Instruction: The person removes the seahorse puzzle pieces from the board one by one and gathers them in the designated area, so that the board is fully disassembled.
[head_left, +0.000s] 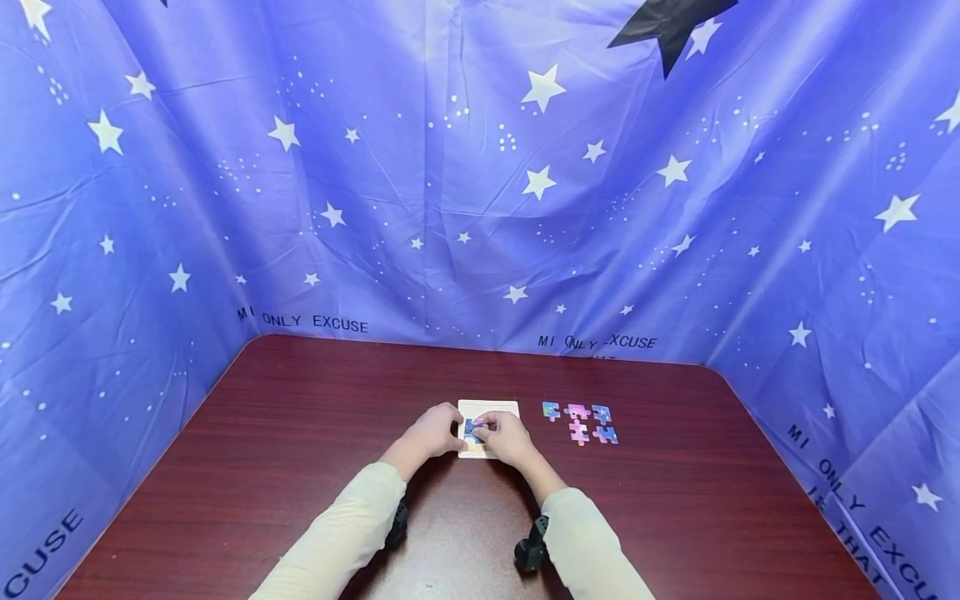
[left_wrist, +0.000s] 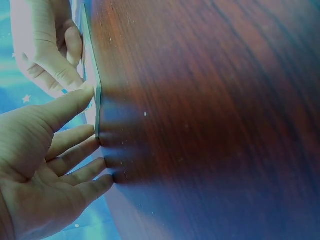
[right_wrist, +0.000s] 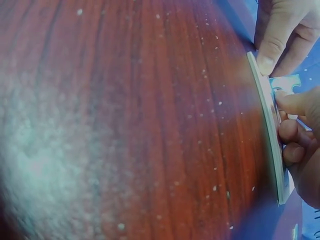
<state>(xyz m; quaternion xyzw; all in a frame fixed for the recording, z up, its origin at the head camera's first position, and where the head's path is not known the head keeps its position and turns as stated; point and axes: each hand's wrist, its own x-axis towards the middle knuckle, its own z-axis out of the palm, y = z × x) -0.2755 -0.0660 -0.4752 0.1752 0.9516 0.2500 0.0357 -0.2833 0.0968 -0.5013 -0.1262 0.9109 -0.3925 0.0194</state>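
Observation:
A small white-bordered puzzle board [head_left: 487, 406] lies flat on the table, partly hidden by both hands. The left hand [head_left: 435, 429] holds the board's left side; in the left wrist view its thumb [left_wrist: 75, 102] rests at the corner and its fingers reach the edge and tabletop. Over the board, the right hand [head_left: 506, 435] pinches a blue puzzle piece [right_wrist: 286, 82], which stands up from the board in the right wrist view. Blue and yellowish printing shows on the board below the fingers. How far the piece touches the board is hidden.
Several loose puzzle pieces [head_left: 578, 432], pink and blue, lie right of the board. The dark red wooden table [head_left: 300, 400] meets a blue star-patterned curtain [head_left: 480, 208] at the back and sides. Black cameras are strapped at both wrists.

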